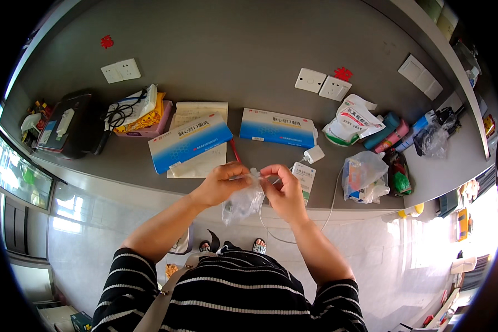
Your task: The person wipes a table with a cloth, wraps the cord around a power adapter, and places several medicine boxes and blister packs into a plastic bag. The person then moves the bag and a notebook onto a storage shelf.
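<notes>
Both my hands meet in front of the counter's near edge, at the neck of a clear plastic bag. My left hand pinches the gathered top from the left, and my right hand pinches it from the right. The bag hangs below my fingers; its contents are too blurred to make out. Beyond my hands lie two blue-and-white medicine boxes, one tilted over an open notebook and one further right. A small white box lies just right of my right hand.
A white charger with a trailing cable lies on the counter. To the right are a white pouch, a filled plastic bag and several bottles. A pink box and a black case stand left. Sockets line the back panel.
</notes>
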The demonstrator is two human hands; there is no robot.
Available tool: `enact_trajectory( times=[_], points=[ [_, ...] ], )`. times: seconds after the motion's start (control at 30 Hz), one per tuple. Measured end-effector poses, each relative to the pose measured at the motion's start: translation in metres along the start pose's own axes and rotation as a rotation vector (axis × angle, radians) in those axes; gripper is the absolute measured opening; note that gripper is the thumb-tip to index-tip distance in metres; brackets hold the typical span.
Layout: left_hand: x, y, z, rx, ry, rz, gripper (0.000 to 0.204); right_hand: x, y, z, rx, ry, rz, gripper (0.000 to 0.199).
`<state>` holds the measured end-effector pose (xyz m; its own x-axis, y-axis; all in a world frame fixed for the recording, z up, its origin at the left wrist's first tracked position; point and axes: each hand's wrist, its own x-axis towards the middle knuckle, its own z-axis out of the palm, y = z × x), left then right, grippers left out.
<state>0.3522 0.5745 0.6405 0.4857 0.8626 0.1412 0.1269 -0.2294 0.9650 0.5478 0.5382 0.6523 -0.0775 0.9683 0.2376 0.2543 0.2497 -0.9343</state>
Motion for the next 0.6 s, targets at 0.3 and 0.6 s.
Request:
enact_trajectory(
  times=[0.3,0.6],
  points=[
    [0.000,0.003,0.002,-0.511,0.021,-0.210,0.015,-0.005,0.001,0.010,-0.200,0.127,-0.293,0.020],
    [-0.005,0.002,-0.021,-0.009,0.182,-0.019,0.011,0.000,0.002,-0.008,-0.293,0.135,-0.190,0.006]
  ],
)
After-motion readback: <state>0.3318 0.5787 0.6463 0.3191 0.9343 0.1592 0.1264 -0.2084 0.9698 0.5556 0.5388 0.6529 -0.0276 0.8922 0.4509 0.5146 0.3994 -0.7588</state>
